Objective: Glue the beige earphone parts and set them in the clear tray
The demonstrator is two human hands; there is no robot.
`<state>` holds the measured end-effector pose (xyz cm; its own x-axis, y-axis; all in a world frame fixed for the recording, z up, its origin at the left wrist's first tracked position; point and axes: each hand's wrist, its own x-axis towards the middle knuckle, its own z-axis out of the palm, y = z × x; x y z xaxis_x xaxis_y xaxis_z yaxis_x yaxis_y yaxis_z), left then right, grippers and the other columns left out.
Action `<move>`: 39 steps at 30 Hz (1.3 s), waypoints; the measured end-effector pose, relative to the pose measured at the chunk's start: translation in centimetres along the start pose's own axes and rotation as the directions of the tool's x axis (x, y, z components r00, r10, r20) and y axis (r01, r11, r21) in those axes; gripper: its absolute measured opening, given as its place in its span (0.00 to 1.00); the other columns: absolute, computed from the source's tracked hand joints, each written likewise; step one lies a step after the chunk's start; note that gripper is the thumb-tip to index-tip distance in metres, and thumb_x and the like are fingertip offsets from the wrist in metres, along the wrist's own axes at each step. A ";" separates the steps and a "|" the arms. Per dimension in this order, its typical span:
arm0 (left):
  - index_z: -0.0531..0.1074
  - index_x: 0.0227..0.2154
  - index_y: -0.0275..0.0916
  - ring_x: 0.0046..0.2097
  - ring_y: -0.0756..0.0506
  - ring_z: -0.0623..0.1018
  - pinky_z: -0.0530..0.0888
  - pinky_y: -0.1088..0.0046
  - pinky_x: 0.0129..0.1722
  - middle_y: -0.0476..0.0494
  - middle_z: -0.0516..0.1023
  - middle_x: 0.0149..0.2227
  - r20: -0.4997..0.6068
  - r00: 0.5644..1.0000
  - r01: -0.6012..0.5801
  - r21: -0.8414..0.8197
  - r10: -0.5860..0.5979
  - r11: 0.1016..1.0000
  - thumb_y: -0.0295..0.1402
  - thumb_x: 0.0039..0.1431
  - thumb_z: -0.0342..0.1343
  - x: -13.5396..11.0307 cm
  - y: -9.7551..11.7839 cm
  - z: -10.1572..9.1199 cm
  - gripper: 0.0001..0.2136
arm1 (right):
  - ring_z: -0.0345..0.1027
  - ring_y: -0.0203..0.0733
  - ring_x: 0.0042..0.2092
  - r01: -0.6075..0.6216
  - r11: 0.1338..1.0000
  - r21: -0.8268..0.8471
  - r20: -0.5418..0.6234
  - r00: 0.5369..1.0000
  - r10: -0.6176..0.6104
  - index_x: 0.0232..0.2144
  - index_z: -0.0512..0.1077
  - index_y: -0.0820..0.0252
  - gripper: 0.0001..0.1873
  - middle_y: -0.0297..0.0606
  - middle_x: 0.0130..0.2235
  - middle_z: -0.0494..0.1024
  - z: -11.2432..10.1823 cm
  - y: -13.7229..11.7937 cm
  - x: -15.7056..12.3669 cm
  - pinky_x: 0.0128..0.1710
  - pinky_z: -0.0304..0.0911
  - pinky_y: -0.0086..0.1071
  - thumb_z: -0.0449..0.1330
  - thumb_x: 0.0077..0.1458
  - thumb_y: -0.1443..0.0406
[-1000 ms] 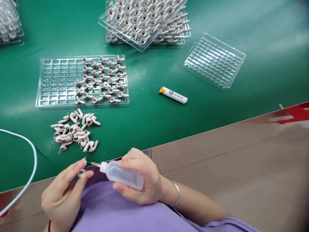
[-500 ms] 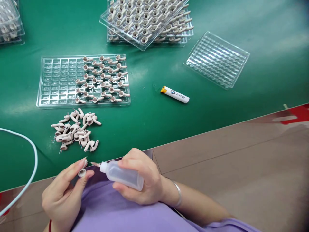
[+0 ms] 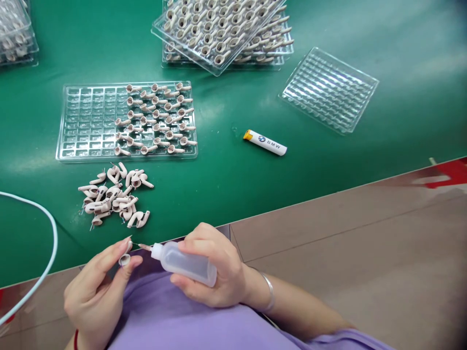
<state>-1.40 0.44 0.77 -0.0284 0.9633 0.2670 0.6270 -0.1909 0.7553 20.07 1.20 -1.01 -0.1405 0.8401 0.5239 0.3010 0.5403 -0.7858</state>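
Observation:
My left hand (image 3: pixel 97 287) pinches a white earbud shell (image 3: pixel 124 260) between thumb and fingers, its round open end showing. My right hand (image 3: pixel 215 270) is wrapped round a translucent squeeze bottle (image 3: pixel 188 264) with a white cap, tilted so that its thin needle tip points left. The needle tip comes close to the shell; whether they touch I cannot tell. Beyond my left hand lies a loose pile of earbud shells (image 3: pixel 113 193) with fine wires sticking out. Behind the pile, a clear compartment tray (image 3: pixel 87 121) holds similar wired shells in its right half.
Stacked trays (image 3: pixel 219 63) of shells stand at the back, with another tray stack (image 3: pixel 18 39) at far left. An unfilled clear tray (image 3: pixel 330 90) lies to the right. A white lighter (image 3: pixel 265 142) rests mid-table. A white cable (image 3: pixel 54 233) curves along the left edge.

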 end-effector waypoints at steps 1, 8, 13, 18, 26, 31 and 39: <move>0.78 0.45 0.50 0.38 0.46 0.81 0.78 0.68 0.37 0.51 0.83 0.41 0.002 1.000 0.005 0.001 -0.005 1.000 0.23 0.49 0.67 0.0 0.0 0.0 0.21 | 0.67 0.40 0.30 -0.002 1.000 0.002 0.000 1.000 0.002 0.51 0.64 0.59 0.24 0.37 0.32 0.75 0.0 0.0 0.0 0.28 0.65 0.34 0.63 0.53 0.64; 0.78 0.45 0.50 0.38 0.46 0.82 0.78 0.69 0.38 0.51 0.83 0.42 0.005 1.000 0.000 -0.013 0.000 1.000 0.23 0.48 0.67 0.0 -0.1 -0.1 0.22 | 0.67 0.40 0.30 -0.005 1.000 0.006 0.005 1.000 0.005 0.52 0.64 0.59 0.24 0.38 0.32 0.75 0.0 0.0 0.0 0.28 0.65 0.34 0.63 0.52 0.65; 0.78 0.45 0.50 0.37 0.46 0.82 0.79 0.70 0.38 0.52 0.83 0.41 0.004 1.000 -0.011 -0.015 0.011 1.000 0.23 0.48 0.67 0.1 -0.1 0.0 0.21 | 0.67 0.40 0.30 -0.005 1.000 0.014 0.003 1.000 0.005 0.52 0.64 0.59 0.25 0.37 0.32 0.74 0.0 0.0 -0.1 0.29 0.65 0.34 0.63 0.52 0.65; 0.78 0.45 0.49 0.38 0.46 0.82 0.79 0.70 0.38 0.51 0.83 0.41 0.005 1.000 -0.002 -0.017 0.002 1.000 0.23 0.48 0.67 0.0 -0.3 -0.1 0.21 | 0.67 0.40 0.30 -0.008 1.000 0.029 -0.005 1.000 0.008 0.52 0.64 0.60 0.25 0.38 0.33 0.75 0.0 0.0 -0.1 0.29 0.65 0.34 0.63 0.52 0.65; 0.78 0.45 0.49 0.38 0.46 0.82 0.78 0.70 0.37 0.51 0.83 0.41 0.012 1.000 -0.006 -0.023 0.006 1.000 0.22 0.47 0.67 0.0 -0.3 -0.1 0.22 | 0.68 0.40 0.30 -0.014 1.000 0.024 0.008 1.000 0.014 0.54 0.63 0.57 0.27 0.38 0.34 0.76 -0.1 0.0 -0.2 0.29 0.66 0.34 0.63 0.51 0.66; 0.77 0.46 0.51 0.39 0.47 0.81 0.77 0.71 0.38 0.52 0.83 0.42 0.020 1.000 0.000 -0.025 0.001 1.000 0.21 0.47 0.67 0.0 -0.3 -0.2 0.23 | 0.67 0.40 0.30 -0.014 1.000 0.016 0.011 1.000 0.014 0.53 0.63 0.58 0.25 0.38 0.33 0.76 -0.1 0.0 -0.1 0.29 0.66 0.34 0.62 0.52 0.65; 0.77 0.46 0.51 0.39 0.46 0.81 0.78 0.70 0.39 0.52 0.83 0.42 0.022 1.000 -0.004 -0.034 0.004 0.999 0.21 0.48 0.67 0.1 -0.2 -0.1 0.23 | 0.67 0.40 0.30 -0.002 1.000 0.017 0.001 1.000 0.002 0.51 0.64 0.60 0.23 0.38 0.32 0.75 0.0 0.0 0.0 0.29 0.65 0.34 0.63 0.53 0.65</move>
<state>-1.63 0.51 0.70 -0.0083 0.9664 0.2569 0.6001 -0.2007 0.7744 20.09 1.16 -1.02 -0.1406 0.8410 0.5224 0.2849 0.5397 -0.7922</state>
